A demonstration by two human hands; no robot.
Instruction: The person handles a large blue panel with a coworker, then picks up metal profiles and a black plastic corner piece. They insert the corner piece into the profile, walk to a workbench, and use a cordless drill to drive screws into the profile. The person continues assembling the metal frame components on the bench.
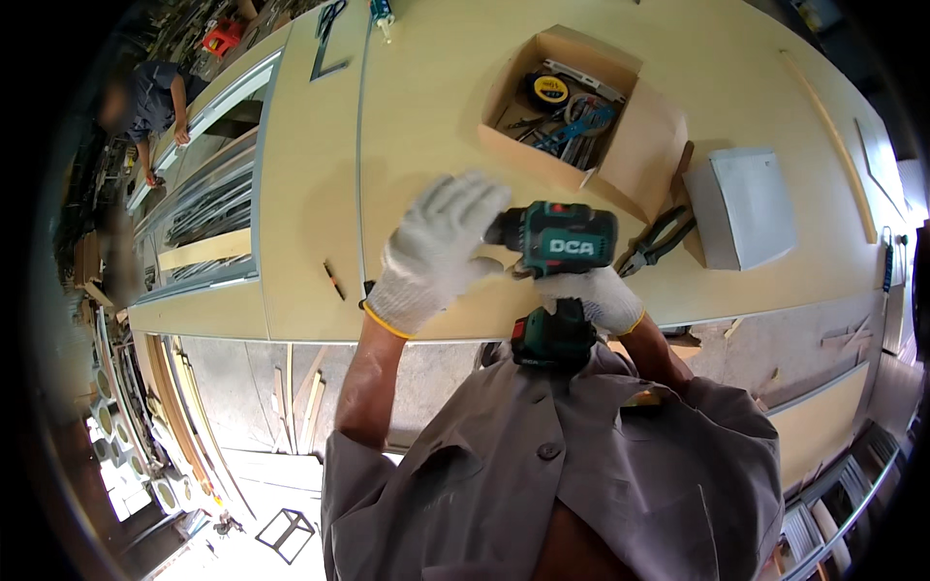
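A dark green and black cordless drill (567,239) is held over the near edge of the table, its chuck pointing left and its battery close to my shirt. My right hand (599,298), in a white knit glove with a yellow cuff, wraps round the drill's grip. Beside the chuck is my left hand (434,250), gloved the same way, its fingers stretched out and the thumb apart. Whether its fingertips touch the chuck I cannot tell. No bit can be made out at the chuck, which the left fingers partly cover.
An open cardboard box (542,160) holds a tape measure and other hand tools. Right of the drill lie pliers (659,242) and a white box (744,208). A marker (334,279) lies left on the pale table (310,194). Another person (155,102) works at the far left.
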